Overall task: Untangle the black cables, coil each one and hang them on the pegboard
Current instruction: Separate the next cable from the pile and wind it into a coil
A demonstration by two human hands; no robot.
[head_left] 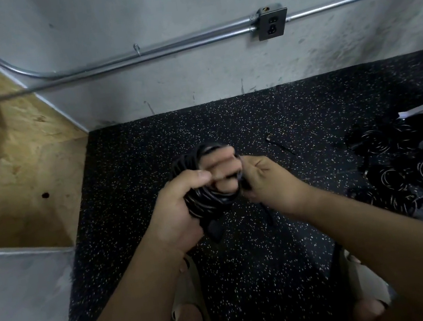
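Clamping the black cable coil (210, 203) above the floor (227, 121) w/ left hand (177, 215), fingers curled thru the loops, right hand (268, 177) pinching the loose end (242, 179) right beside it, could spring apart & re-tangle if either grip slackens b4 the tail's wrapped, or snag the cable pile (399, 177) off to the right.

Bare forearms (131, 300), beige open-toed sandals (353, 277)

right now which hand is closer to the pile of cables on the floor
Right. The right hand is on the side of the cable pile; the left hand grips the coiled cable farther away.
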